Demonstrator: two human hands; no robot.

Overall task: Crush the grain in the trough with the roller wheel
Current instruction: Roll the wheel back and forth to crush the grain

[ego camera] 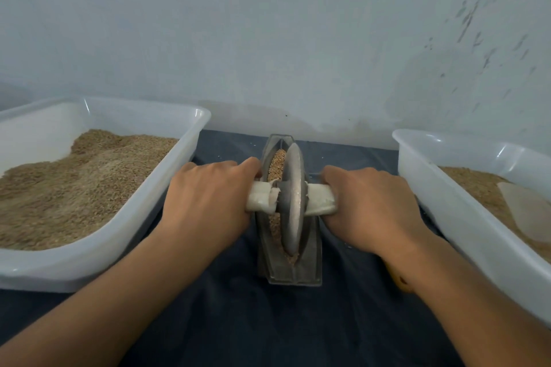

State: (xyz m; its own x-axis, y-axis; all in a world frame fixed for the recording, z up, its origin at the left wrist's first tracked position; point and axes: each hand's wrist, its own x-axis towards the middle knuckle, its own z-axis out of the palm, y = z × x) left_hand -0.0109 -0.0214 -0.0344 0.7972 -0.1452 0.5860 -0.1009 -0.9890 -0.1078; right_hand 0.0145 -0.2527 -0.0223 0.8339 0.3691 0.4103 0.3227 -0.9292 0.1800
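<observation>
1. The person's left hand [208, 197] is curling around the left end of the white-wrapped axle handle [262, 197], and the right hand [369, 202] is gripping the right end the same way, so both hands are wrapping tight with nothing else in them.
2. The grey metal roller wheel [293, 197] is standing upright in the narrow grey boat-shaped metal trough [290, 272], sitting around the middle of its length on the dark blue cloth [238, 322].
3. Tan whole grain [275, 165] is showing in the trough beyond the wheel, looking largely unbroken, while the grain at the near end appears paler and finer, though it is too small to be sure.
4. Judging from that, the crushing is under way but far from finished; more rolling passes along the full trough look necessary.
5. 2 white plastic tubs are flanking the work: the left tub [190, 140] is holding a heap of tan grain, the right tub [417, 164] a shallower layer.
</observation>
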